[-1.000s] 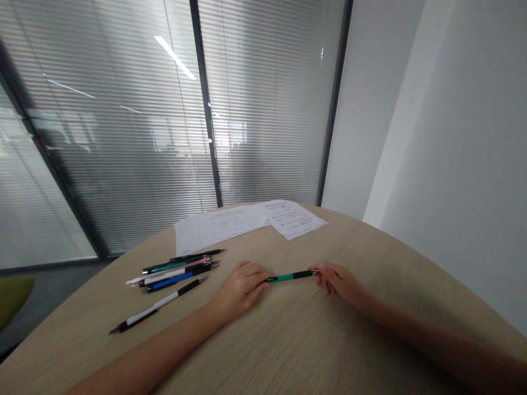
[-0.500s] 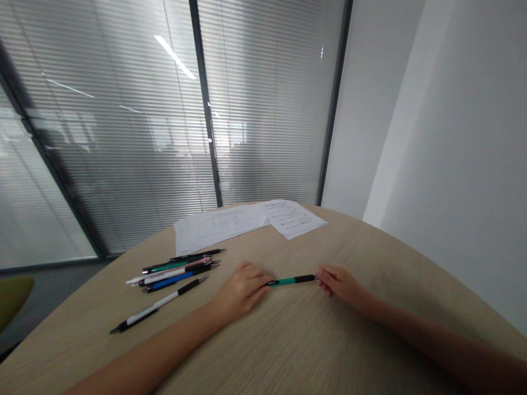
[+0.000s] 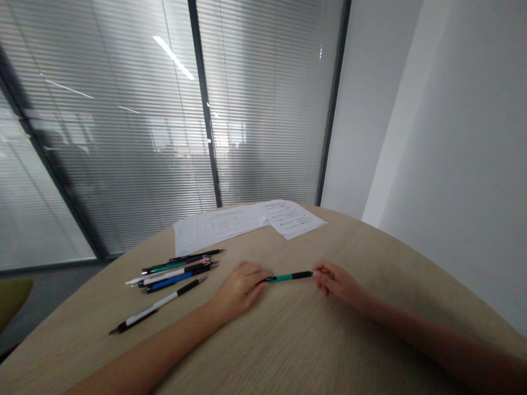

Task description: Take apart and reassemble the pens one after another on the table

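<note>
The left hand (image 3: 241, 285) and the right hand (image 3: 335, 280) rested low over the far part of a round, pale wood-grain surface (image 3: 313, 340), well in from its near edge. Between them, a green-and-black pen (image 3: 286, 277) lay crosswise, running left to right. The left hand was curled narrowly, its fingertips closed on the pen's left end, while the right hand pinched the black right end in a narrow grip. Whether the pen touched the surface could not be told.

To the left of the left hand lay a loose group of pens, all pointing roughly the same way. A black-and-white pen (image 3: 156, 305) lay nearest, just apart from the others, beside a blue-and-black pen (image 3: 173, 280), a pink-and-white pen (image 3: 168, 272), a slimmer green-and-black pen (image 3: 164, 267) and a black pen (image 3: 197, 254).

Farther off, near the far edge, lay two printed paper sheets (image 3: 218, 227), (image 3: 290, 219), slightly overlapping. Beyond the surface stood a glass partition with slatted blinds (image 3: 123, 137), and a white wall (image 3: 432, 164) ran along the right.
</note>
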Motion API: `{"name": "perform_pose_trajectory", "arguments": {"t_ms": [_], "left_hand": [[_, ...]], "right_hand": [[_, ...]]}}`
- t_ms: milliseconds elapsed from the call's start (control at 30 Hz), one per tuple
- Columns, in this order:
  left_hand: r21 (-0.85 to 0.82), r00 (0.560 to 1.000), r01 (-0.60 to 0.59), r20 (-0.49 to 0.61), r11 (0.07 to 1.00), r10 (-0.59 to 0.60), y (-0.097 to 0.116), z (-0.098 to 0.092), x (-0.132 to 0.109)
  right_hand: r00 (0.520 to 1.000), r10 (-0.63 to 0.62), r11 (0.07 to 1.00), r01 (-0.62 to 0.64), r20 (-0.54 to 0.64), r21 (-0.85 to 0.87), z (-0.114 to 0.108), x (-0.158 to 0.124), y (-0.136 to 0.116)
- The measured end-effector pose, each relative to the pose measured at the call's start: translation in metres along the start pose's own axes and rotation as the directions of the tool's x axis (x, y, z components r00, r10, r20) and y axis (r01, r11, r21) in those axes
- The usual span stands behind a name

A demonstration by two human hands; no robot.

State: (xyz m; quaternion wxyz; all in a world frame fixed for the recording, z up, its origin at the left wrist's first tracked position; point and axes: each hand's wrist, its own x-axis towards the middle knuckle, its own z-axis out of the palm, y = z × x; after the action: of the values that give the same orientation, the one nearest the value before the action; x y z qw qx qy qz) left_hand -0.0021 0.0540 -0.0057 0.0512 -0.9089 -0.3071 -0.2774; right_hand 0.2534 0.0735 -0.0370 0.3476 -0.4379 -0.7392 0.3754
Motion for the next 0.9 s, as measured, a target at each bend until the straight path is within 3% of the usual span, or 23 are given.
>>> {"name": "perform_pose_trajectory", "arguments": {"t_ms": [133, 433, 800, 900], "left_hand": [[-0.008, 1.0, -0.026, 0.009, 1.0, 0.026, 0.0018, -0.0009, 0.0003], [0.038, 1.0, 0.003, -0.01, 0.999, -0.002, -0.0008, 0.0004, -0.0006], [0.035, 1.0, -0.019, 0.025, 0.999, 0.018, 0.0019, -0.0001, -0.0009], [0.031, 1.0, -0.007, 0.016, 1.0, 0.007, 0.0005, 0.0007, -0.0016]], "right_hand": [[1.0, -0.016, 0.99, 0.017, 0.01, -0.142, -0.0035, -0.0012, -0.0002], [0.999, -0.033, 0.994, 0.034, -0.012, 0.106, 0.0029, 0.0007, -0.0001], [0.999, -0.03, 0.996, 0.033, 0.031, -0.083, -0.0014, -0.0016, -0.0007], [0.999, -0.031, 0.998, 0.032, 0.027, -0.049, -0.0008, -0.0017, -0.0009]]}}
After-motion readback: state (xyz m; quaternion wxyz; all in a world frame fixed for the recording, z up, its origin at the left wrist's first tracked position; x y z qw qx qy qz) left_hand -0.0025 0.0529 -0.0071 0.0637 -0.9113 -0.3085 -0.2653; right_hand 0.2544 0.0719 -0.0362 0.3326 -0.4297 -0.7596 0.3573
